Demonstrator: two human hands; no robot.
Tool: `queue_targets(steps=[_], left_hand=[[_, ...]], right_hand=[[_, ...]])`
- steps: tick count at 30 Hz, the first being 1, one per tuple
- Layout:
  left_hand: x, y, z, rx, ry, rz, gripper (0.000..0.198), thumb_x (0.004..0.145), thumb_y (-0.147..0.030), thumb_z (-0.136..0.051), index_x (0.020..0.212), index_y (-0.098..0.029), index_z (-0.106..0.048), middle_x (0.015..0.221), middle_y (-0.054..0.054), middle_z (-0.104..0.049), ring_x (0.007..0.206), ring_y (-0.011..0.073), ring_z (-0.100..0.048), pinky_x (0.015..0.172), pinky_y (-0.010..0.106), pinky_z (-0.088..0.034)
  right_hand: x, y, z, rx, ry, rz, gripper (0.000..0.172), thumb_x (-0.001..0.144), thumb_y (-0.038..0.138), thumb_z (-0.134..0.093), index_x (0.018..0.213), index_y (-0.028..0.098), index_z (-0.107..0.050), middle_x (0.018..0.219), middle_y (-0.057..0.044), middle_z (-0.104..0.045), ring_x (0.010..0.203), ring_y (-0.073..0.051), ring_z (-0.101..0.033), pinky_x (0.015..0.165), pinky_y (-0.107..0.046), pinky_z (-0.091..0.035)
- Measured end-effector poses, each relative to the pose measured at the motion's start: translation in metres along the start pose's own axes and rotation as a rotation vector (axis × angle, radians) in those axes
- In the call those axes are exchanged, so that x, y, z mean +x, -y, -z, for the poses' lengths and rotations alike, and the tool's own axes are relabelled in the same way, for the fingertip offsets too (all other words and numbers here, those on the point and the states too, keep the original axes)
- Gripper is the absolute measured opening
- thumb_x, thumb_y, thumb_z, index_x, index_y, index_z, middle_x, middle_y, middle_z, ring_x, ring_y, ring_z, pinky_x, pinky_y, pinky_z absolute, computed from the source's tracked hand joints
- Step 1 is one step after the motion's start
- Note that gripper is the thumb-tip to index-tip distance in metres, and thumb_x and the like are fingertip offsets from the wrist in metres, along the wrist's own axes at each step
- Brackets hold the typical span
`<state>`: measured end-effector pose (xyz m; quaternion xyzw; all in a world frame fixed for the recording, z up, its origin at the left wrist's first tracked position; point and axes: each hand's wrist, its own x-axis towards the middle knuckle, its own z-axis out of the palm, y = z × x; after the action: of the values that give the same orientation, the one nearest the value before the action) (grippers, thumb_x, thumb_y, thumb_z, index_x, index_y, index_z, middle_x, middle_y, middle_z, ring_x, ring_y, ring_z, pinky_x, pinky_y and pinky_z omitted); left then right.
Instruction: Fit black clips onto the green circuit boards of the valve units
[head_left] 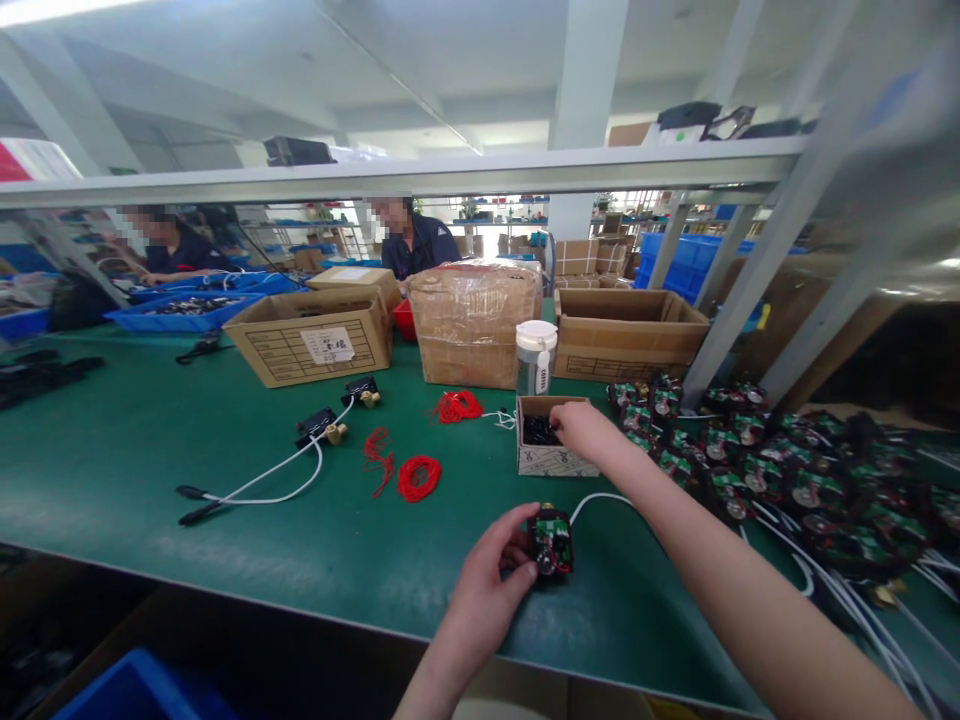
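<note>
My left hand (501,560) grips the left side of a small black housing with a green circuit board (553,545) showing inside, near the table's front. A white cable (600,497) runs from this housing to the right, passing behind my right forearm. My right hand (577,430) reaches into a small open cardboard box (551,462) filled with small black parts (536,430). Its fingertips are down among those parts, and whether they pinch one is hidden. Left of the box lie red wire bundles (418,478) on the green table (300,545).
Many similar circuit-board housings (757,470) are heaped at the right with white cables. Two closed black units with cables (319,425) lie at left. Behind stand cardboard boxes (480,330), a lidded cup (535,355) and a blue tray (187,312). Two people sit across the table.
</note>
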<state>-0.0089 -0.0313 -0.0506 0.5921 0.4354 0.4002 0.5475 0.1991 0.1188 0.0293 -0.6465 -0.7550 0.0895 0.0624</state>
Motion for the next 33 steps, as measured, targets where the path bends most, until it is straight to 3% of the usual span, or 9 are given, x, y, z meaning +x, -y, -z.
queue_targets(steps=[4, 8, 12, 16, 19, 23, 26, 29, 33], left_hand=[[-0.001, 0.000, 0.001, -0.001, 0.001, -0.012, 0.065, 0.076, -0.008, -0.062, 0.138, -0.027, -0.064, 0.116, 0.006, -0.070, 0.090, 0.0171, -0.064, 0.088, 0.032, -0.051], [0.000, 0.003, 0.002, 0.007, 0.015, -0.019, 0.065, 0.078, -0.008, -0.061, 0.140, -0.027, -0.062, 0.116, 0.006, -0.069, 0.090, 0.0168, -0.064, 0.088, 0.031, -0.051], [0.000, 0.004, 0.002, 0.015, 0.025, -0.027, 0.066, 0.078, -0.008, -0.060, 0.140, -0.029, -0.062, 0.119, 0.006, -0.068, 0.091, 0.0168, -0.063, 0.089, 0.033, -0.051], [0.000, 0.003, 0.002, 0.028, 0.018, -0.037, 0.067, 0.078, -0.006, -0.059, 0.140, -0.030, -0.062, 0.116, 0.005, -0.068, 0.092, 0.0177, -0.063, 0.091, 0.034, -0.050], [-0.001, 0.003, 0.001, 0.038, 0.012, -0.043, 0.067, 0.078, -0.006, -0.059, 0.140, -0.032, -0.062, 0.115, 0.005, -0.068, 0.093, 0.0182, -0.063, 0.091, 0.034, -0.050], [-0.001, 0.002, 0.001, 0.043, -0.001, -0.047, 0.065, 0.078, -0.007, -0.060, 0.139, -0.031, -0.063, 0.113, 0.005, -0.068, 0.092, 0.0187, -0.061, 0.091, 0.035, -0.050], [-0.001, 0.003, 0.001, 0.032, 0.005, -0.043, 0.064, 0.079, -0.010, -0.061, 0.140, -0.030, -0.063, 0.118, 0.006, -0.067, 0.091, 0.0183, -0.061, 0.092, 0.036, -0.049], [0.000, 0.005, 0.002, 0.026, 0.017, -0.034, 0.064, 0.080, -0.012, -0.061, 0.141, -0.030, -0.061, 0.122, 0.006, -0.066, 0.091, 0.0183, -0.061, 0.092, 0.036, -0.050], [0.000, 0.006, 0.002, 0.030, 0.028, -0.023, 0.065, 0.080, -0.012, -0.060, 0.142, -0.030, -0.060, 0.122, 0.006, -0.067, 0.092, 0.0185, -0.060, 0.093, 0.036, -0.049]], right_hand=[[0.034, 0.008, -0.010, -0.067, 0.153, -0.085, 0.022, 0.103, 0.034, -0.073, 0.114, 0.015, -0.069, 0.119, -0.009, -0.066, 0.105, -0.024, -0.066, 0.094, -0.041, -0.058], [0.041, 0.010, -0.017, -0.058, 0.187, -0.140, 0.025, 0.104, 0.034, -0.072, 0.119, 0.014, -0.067, 0.121, -0.010, -0.065, 0.106, -0.024, -0.066, 0.094, -0.042, -0.058], [0.034, 0.008, -0.014, 0.036, 0.093, -0.162, 0.024, 0.103, 0.034, -0.072, 0.117, 0.014, -0.068, 0.121, -0.010, -0.065, 0.107, -0.024, -0.065, 0.095, -0.042, -0.057], [0.010, 0.004, 0.002, 0.242, -0.109, -0.137, 0.019, 0.103, 0.030, -0.070, 0.106, 0.012, -0.070, 0.115, -0.011, -0.066, 0.111, -0.026, -0.063, 0.101, -0.045, -0.052], [-0.034, 0.005, 0.005, 0.482, -0.236, -0.105, 0.020, 0.106, 0.028, -0.055, 0.105, 0.013, -0.069, 0.108, -0.012, -0.068, 0.104, -0.024, -0.065, 0.096, -0.038, -0.052], [-0.111, 0.016, -0.023, 0.871, -0.259, -0.056, 0.039, 0.110, 0.048, -0.041, 0.118, 0.016, -0.062, 0.096, -0.008, -0.067, 0.077, -0.018, -0.064, 0.070, -0.029, -0.055], [-0.154, 0.026, -0.052, 1.784, -0.146, -0.048, 0.036, 0.091, 0.048, -0.081, 0.108, 0.018, -0.069, 0.090, -0.004, -0.062, 0.071, -0.011, -0.055, 0.065, -0.020, -0.048], [-0.171, 0.031, -0.067, 2.128, -0.062, -0.079, 0.033, 0.084, 0.035, -0.092, 0.105, 0.015, -0.075, 0.089, -0.004, -0.061, 0.070, -0.008, -0.051, 0.064, -0.016, -0.046], [-0.177, 0.029, -0.068, 2.217, -0.061, -0.084, 0.031, 0.084, 0.029, -0.093, 0.106, 0.014, -0.077, 0.089, -0.006, -0.063, 0.071, -0.009, -0.052, 0.062, -0.016, -0.046]])
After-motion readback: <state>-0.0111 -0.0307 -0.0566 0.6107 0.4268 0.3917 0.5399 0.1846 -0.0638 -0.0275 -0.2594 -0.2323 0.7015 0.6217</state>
